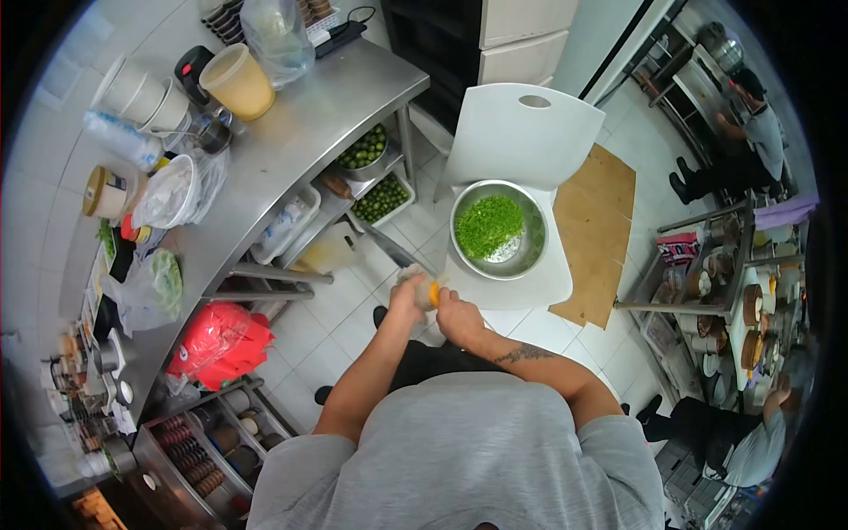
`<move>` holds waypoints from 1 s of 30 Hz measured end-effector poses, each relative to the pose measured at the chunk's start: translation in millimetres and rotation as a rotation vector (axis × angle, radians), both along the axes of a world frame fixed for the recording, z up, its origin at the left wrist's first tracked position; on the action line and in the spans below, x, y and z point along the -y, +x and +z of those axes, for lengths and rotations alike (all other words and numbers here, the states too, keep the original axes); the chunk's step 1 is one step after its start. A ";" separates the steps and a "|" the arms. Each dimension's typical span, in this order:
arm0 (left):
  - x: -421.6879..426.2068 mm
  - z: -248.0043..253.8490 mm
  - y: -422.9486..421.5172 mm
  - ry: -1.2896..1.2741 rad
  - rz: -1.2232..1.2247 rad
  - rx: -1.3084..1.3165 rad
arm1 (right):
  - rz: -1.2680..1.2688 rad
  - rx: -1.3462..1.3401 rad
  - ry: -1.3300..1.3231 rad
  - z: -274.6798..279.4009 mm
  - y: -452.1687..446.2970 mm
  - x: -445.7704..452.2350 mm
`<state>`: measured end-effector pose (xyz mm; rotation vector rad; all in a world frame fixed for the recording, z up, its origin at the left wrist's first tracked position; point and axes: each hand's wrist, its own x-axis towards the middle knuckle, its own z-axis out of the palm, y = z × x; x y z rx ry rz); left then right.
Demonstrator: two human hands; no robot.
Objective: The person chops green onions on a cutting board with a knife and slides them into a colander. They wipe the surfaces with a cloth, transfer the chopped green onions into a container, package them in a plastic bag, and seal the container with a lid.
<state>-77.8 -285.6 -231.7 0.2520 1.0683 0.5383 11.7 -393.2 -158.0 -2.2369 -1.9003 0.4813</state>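
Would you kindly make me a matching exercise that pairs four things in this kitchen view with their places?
Things:
1. Chopped greens
2. Metal bowl
3. Orange object
4. Cardboard

Places:
A. Between the left hand and the right hand
B. On the tiled floor, beside the white chair
C. On the seat of the white chair
D. Inside the metal bowl

Right pairs: 1-D, 2-C, 3-A, 4-B.
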 end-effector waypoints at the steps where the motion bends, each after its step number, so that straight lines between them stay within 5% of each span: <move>1: 2.2 2.3 3.4 0.020 -0.042 -0.001 | 0.019 0.009 -0.004 -3.7 2.4 5.6; 6: -13.1 5.3 29.8 0.057 -0.142 -0.241 | 0.026 0.016 -0.004 -10.3 15.1 14.5; 12: -89.5 -93.9 4.1 0.183 0.103 -0.274 | 0.092 0.010 -0.042 6.2 29.7 35.7; 15: -107.2 -61.8 -13.2 0.210 0.169 -0.454 | 0.116 0.012 -0.062 13.1 40.2 53.4; 19: -144.6 -80.4 -78.2 0.275 0.369 -0.180 | 0.031 0.052 -0.226 10.1 49.8 74.8; 22: -135.5 -50.8 -84.6 0.524 0.085 -0.484 | 0.051 0.090 -0.317 -1.1 58.1 67.6; 24: -86.6 40.0 -57.5 0.658 -0.335 -0.783 | 0.116 0.100 -0.318 -9.2 57.9 53.9; 25: -64.5 36.6 -44.3 0.910 -0.457 -0.945 | 0.157 0.102 -0.307 -11.5 55.1 45.5; 29: 11.6 -15.8 -4.8 1.568 -0.851 -0.422 | 0.359 0.116 -0.204 -4.7 45.0 14.5; 30: 8.7 -23.7 -5.6 1.570 -0.832 -0.518 | 0.351 0.112 -0.235 -2.3 45.8 13.0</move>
